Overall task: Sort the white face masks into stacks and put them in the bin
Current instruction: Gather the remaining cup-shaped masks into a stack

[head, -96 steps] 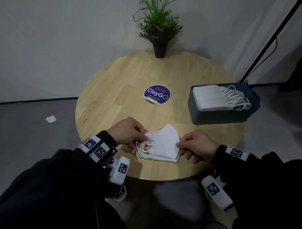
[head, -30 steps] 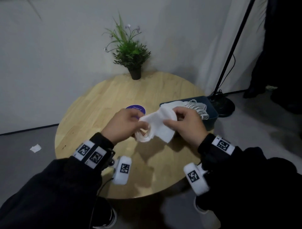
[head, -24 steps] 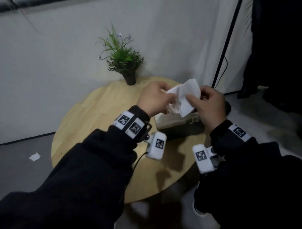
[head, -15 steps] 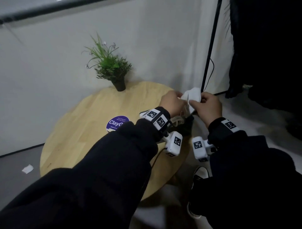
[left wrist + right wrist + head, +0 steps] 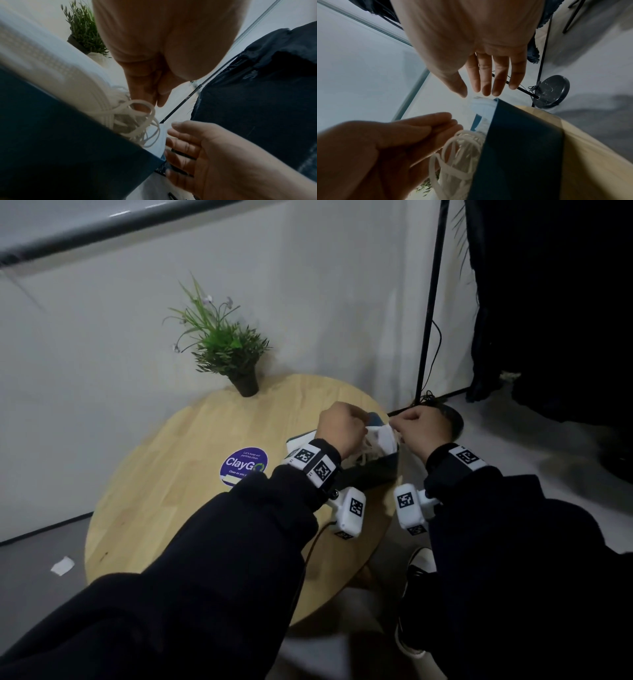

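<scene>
Nearest the camera, two dark sleeves reach forward over the round wooden counter (image 5: 164,508). Beyond them the left hand (image 5: 339,429) and right hand (image 5: 419,428) hover over the dark blue bin (image 5: 376,470), which stands at the counter's right edge.

The white face masks (image 5: 56,67) stand packed on edge inside the bin, their ear loops (image 5: 137,119) bunched above its near wall. In the left wrist view the left fingers (image 5: 145,86) lie straight and together, pointing down into the loops and touching them. In the right wrist view the right fingers (image 5: 489,77) are straight and slightly apart, their tips just above the top edge of the end mask (image 5: 482,105), which sticks up past the bin's rim. I cannot tell whether those tips touch it. Neither hand grips anything.

Farther back a purple round sticker (image 5: 244,465) lies on the counter, and a potted plant (image 5: 226,347) stands at its far edge by the wall. A black stand pole (image 5: 430,302) rises to the right.
</scene>
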Tool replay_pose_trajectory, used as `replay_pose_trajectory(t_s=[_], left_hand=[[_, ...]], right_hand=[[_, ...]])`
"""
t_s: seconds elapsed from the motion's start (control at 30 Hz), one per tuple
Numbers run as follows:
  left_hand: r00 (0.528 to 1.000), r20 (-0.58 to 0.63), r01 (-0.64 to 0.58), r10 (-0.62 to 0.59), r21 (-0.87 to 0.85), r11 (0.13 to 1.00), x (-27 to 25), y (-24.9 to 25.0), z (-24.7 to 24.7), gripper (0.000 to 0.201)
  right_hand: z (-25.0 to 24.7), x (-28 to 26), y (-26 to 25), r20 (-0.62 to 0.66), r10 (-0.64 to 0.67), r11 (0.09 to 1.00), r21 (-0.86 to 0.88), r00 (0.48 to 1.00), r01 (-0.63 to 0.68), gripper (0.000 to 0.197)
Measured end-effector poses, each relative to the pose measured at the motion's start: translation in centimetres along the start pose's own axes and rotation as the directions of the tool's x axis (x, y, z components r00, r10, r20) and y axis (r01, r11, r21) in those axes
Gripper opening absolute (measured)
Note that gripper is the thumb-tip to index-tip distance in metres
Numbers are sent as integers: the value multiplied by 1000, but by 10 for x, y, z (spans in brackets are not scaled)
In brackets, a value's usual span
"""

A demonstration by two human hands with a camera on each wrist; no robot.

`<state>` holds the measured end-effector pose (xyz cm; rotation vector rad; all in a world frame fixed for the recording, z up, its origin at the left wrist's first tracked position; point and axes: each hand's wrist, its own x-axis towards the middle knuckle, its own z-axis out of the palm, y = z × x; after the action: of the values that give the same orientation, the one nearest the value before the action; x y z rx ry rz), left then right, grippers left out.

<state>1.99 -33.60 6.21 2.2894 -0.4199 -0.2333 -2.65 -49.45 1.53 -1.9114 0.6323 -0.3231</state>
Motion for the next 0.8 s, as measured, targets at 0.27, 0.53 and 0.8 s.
replay_pose_trajectory(t_s=[0.27, 0.53, 0.8], left_hand=[[942, -312, 125, -122, -12, 992, -21, -62, -44, 57], [871, 103, 396, -481, -726, 563, -49, -149, -73, 51], [849, -14, 349, -529, -736, 580, -26, -221, -163, 68]], right_hand=[[19, -2, 7, 182, 208, 943, 224, 961, -247, 36], [85, -12, -12, 330, 228, 821, 440, 916, -363, 63], [196, -23, -40, 520, 59, 912, 318, 852, -258, 78]])
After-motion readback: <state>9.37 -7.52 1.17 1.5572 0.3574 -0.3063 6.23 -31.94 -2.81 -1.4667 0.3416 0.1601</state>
